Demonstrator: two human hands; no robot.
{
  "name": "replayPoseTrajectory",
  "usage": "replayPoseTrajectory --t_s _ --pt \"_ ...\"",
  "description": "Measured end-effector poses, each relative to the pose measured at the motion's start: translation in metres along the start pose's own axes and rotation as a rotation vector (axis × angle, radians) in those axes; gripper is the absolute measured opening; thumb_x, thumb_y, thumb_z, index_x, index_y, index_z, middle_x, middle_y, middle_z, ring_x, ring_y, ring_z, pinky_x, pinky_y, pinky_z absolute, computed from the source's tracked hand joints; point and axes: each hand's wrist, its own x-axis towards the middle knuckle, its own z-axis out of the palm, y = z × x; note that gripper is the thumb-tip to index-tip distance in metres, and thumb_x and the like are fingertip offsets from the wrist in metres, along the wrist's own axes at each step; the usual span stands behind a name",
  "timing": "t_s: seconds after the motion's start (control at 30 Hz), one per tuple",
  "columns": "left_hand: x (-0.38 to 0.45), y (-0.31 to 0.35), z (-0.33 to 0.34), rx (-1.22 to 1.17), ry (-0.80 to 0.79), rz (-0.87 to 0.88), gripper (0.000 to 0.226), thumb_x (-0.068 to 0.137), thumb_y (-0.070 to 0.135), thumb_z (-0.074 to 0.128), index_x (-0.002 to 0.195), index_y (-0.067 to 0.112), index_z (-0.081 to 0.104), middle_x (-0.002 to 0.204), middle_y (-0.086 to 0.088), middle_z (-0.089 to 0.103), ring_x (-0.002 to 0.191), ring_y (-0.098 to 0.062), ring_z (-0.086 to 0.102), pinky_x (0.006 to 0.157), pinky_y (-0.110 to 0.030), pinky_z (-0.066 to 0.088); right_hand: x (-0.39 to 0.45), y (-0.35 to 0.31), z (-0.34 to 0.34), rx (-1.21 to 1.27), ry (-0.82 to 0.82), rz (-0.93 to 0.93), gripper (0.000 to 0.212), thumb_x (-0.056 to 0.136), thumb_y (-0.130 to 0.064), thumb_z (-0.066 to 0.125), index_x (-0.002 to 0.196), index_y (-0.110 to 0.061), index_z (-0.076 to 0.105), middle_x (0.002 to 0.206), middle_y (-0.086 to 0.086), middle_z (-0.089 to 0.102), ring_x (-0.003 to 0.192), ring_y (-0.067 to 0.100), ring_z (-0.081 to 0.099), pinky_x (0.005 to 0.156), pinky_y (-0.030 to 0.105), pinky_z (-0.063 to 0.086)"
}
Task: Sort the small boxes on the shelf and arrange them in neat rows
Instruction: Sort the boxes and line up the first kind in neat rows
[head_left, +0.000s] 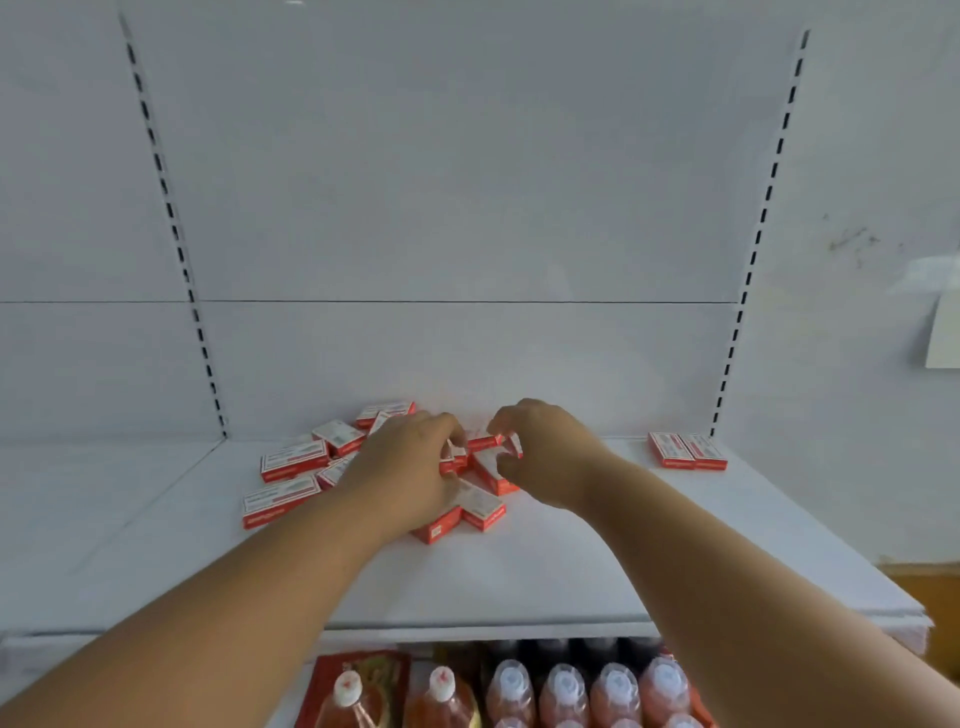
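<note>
Head view, looking down at a white shelf (519, 571) with a white back panel (467, 208) and two slotted uprights.

Loose pile of small red-and-white boxes (291, 460) sits left of centre, toward the back of the shelf. Boxes lie flat at mixed angles, several overlapping or touching; no row formed in the pile. One long box (278, 501) lies at the front left edge of the pile, slightly apart from the rest. Another box (480, 506) lies at the front right of the pile, just below the hands.

Two boxes (687, 451) stand apart at the far right of the shelf, near the right upright, side by side and touching, edges lined up.

Left hand (410, 467) is over the middle of the pile, palm down, fingers curled; fingertips appear to pinch a small box (452, 460), though blur and overlap make the contact uncertain. Right hand (545, 452) is just right of it, fingers curled, thumb and fingertips pinching a small box (511, 444) at its end. The two hands are close, fingertips nearly meeting above the right side of the pile. Both forearms reach in from the bottom corners.

Below the shelf: a row of bottles (563, 691) with white caps and reddish contents, and a red packet (358, 675) to their left.
</note>
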Motion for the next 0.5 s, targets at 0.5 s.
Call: replayPoseTrajectory --t_s 0.5 --pt "0.000 -0.033 0.001 0.354 0.059 -0.089 0.049 0.089 0.036 0.060 0.134 0.021 0.047 0.132 -0.002 0.055 0.121 -0.026 0.046 0.099 -0.040 0.037 -0.006 -0.039 0.020 -0.208 -0.313 0.053 0.031 0.092 -0.030 0.054 0.115 -0.012 0.062 0.116 0.006 0.063 0.105 0.025 0.058 0.083 0.031 0.047"
